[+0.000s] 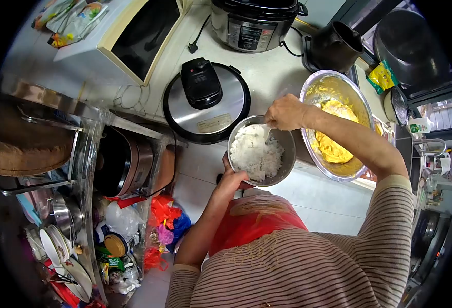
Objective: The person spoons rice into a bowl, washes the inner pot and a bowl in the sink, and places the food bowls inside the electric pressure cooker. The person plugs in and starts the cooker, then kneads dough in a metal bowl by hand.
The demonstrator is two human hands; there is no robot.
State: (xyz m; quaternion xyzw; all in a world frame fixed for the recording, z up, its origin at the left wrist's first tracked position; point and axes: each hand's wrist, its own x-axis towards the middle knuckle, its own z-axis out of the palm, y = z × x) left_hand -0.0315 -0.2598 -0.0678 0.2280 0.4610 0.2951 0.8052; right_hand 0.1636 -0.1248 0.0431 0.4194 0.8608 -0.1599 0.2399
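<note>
My left hand (pixel 231 179) is closed on the lower left rim of a grey metal pot (pixel 290 154), holding it in front of my body. White cooked rice (pixel 257 156) fills much of the pot. Above the pot's upper right rim, my right hand (pixel 286 111) grips a pale spoon (pixel 267 133), its lower end in the rice. To the right, under my right forearm, a large steel bowl (pixel 308 97) holds a yellow, dough-like mass (pixel 333 146). The forearm hides part of that bowl.
A multicooker lid (pixel 205 110) lies on the counter (pixel 185 56) just beyond the pot. Its cooker body (pixel 251 31) stands farther back, with a dark jug (pixel 333 46) beside it. On the left, a metal rack (pixel 95 154) holds dishes and cookware.
</note>
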